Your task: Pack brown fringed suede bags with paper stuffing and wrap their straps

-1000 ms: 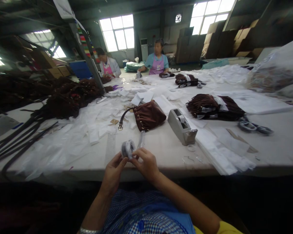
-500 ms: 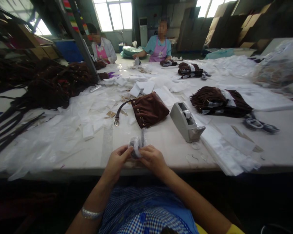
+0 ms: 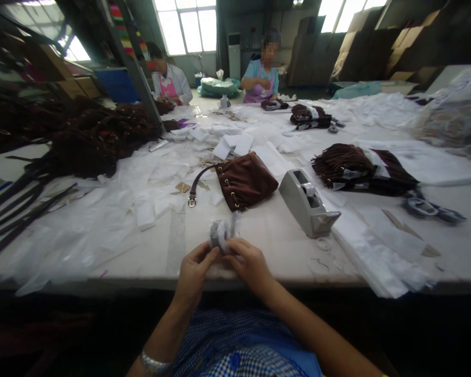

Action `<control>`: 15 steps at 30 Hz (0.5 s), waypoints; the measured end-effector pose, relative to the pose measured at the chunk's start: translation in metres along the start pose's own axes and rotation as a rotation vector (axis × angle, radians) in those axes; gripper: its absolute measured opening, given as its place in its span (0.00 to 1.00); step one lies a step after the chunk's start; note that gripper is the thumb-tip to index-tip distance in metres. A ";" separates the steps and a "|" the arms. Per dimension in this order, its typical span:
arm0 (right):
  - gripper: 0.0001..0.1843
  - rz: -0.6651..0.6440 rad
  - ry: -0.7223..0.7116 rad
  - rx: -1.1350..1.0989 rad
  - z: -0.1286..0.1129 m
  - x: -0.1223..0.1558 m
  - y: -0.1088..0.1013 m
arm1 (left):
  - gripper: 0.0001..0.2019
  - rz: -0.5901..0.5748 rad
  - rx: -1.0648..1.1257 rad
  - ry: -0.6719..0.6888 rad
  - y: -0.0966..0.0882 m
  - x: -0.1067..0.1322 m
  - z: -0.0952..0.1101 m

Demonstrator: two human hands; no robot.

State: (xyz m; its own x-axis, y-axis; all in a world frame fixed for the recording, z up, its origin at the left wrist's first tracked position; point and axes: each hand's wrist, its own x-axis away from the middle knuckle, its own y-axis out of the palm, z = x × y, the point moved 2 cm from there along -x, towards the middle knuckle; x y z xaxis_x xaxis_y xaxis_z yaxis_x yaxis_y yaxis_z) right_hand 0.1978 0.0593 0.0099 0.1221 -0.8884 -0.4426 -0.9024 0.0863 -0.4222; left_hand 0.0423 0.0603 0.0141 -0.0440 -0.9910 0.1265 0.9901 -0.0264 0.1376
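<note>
Close to the table's front edge, my left hand [image 3: 195,268] and my right hand [image 3: 251,263] pinch a bag strap [image 3: 219,233] from both sides. The strap is rolled into a coil and wrapped in clear plastic. A wrapped length of it runs up toward the brown handbag [image 3: 250,182], which lies flat just beyond my hands. Brass eyelets line the bag's edge, and a bare strap end with a buckle [image 3: 192,201] curves out to its left. To the right of the bag stands a grey tape dispenser [image 3: 304,204].
Folded fringed brown bags [image 3: 361,170] lie at the right, near white plastic sleeves [image 3: 369,251]. A heap of brown bags [image 3: 98,136] and loose clear film [image 3: 86,225] cover the left. Two people work across the table [image 3: 275,246].
The view has shifted slightly, so the table's contents sit a little lower and farther right. Both hands still grip the coiled strap. The far co-worker's arm has drawn in toward the chest.
</note>
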 end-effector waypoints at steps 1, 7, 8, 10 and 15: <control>0.10 0.008 0.023 -0.019 0.001 0.000 0.000 | 0.17 0.000 -0.005 0.009 0.001 0.000 0.000; 0.04 -0.018 0.095 0.006 0.003 -0.011 -0.005 | 0.18 -0.009 -0.050 0.061 0.004 -0.001 -0.001; 0.04 -0.093 0.066 0.013 0.000 -0.016 -0.009 | 0.17 -0.003 -0.058 0.070 0.002 -0.002 -0.001; 0.06 -0.300 -0.005 0.018 -0.010 -0.032 -0.023 | 0.17 0.019 -0.084 0.092 -0.005 -0.003 -0.002; 0.07 -0.295 -0.121 0.199 -0.022 -0.098 -0.057 | 0.16 -0.018 -0.203 0.120 -0.019 -0.006 -0.006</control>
State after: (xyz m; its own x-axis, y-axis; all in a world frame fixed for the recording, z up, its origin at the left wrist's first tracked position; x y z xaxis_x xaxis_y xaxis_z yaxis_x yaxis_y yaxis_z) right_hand 0.2280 0.1310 0.0947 0.4239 -0.8292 -0.3644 -0.7245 -0.0690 -0.6858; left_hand 0.0248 0.0658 0.0050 -0.0576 -0.9983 0.0064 0.9963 -0.0579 -0.0630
